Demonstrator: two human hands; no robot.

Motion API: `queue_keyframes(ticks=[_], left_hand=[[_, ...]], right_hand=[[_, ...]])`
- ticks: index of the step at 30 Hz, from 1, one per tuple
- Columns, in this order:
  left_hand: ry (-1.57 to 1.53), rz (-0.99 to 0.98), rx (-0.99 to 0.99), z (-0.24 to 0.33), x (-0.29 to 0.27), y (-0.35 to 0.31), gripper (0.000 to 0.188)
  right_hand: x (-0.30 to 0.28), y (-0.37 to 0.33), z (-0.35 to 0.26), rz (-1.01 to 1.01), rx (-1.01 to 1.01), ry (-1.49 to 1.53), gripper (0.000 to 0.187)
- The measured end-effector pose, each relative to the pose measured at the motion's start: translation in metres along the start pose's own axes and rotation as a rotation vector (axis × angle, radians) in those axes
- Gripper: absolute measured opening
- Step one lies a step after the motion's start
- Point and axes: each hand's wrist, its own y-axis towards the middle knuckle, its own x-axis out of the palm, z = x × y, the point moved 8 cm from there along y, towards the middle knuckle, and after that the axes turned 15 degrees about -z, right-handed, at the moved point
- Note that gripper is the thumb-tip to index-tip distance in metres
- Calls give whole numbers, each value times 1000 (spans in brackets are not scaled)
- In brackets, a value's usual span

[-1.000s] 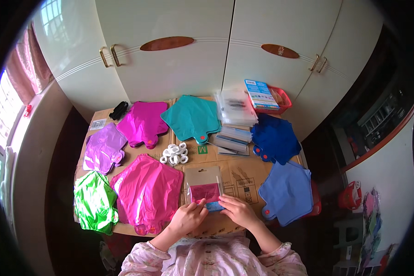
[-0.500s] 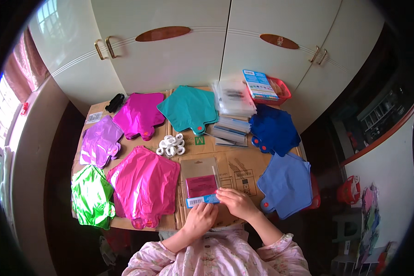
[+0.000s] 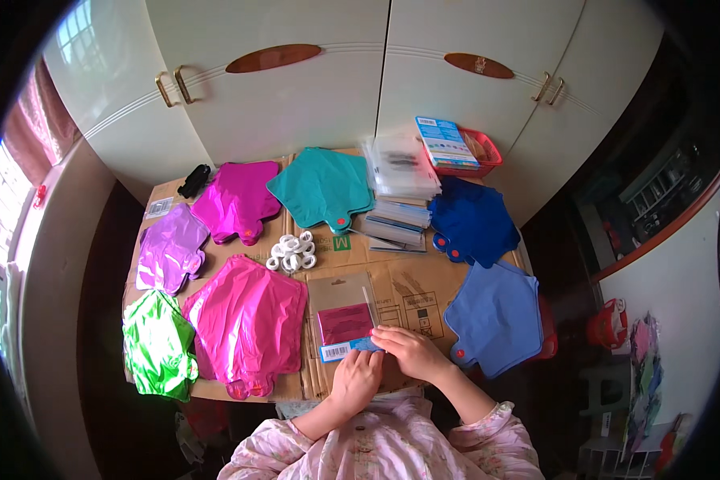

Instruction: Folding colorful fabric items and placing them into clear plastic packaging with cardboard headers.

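On the cardboard in front of me lies a clear plastic packet with a folded magenta foil piece inside. A blue-and-white label strip with a barcode runs along its near end. My left hand is closed, its curled fingertips pressed on the label's near edge. At the packet's near right corner, my right hand holds the edge, thumb and fingers together. The fingers partly cover the label's right part. Left of the packet lies a stack of large pink foil sheets.
Foil stacks in green, lilac, magenta, teal, dark blue and light blue surround the work spot. White rings, clear sleeves and a red basket sit farther back, before a cabinet.
My left hand has slid a little to the right along the label, nearer my right hand. My right hand keeps its place at the packet's corner. The whole view has shifted slightly.
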Motion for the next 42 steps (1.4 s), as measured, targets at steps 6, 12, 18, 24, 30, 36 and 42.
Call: queue_keyframes(ticks=[6, 12, 18, 24, 30, 36, 42], left_hand=[[-9, 8, -88, -6, 10, 4, 13], [-107, 0, -22, -6, 6, 1, 8], [-278, 167, 96, -18, -29, -28, 14], [-1186, 332, -56, -94, -43, -79, 5], [-433, 105, -75, -106, -89, -90, 20], [194, -172, 250, -61, -66, -60, 46], [149, -102, 198, -60, -59, -50, 43]], right_hand=[[1, 0, 0, -22, -2, 25, 39], [4, -3, 0, -58, -42, 2, 35], [-2, -1, -17, -73, -54, -17, 28], [9, -3, -18, -9, -73, -168, 29], [14, -3, -21, 16, -69, -247, 27], [16, -3, -20, 17, -72, -215, 24], [14, -4, -20, 28, -57, -187, 22]])
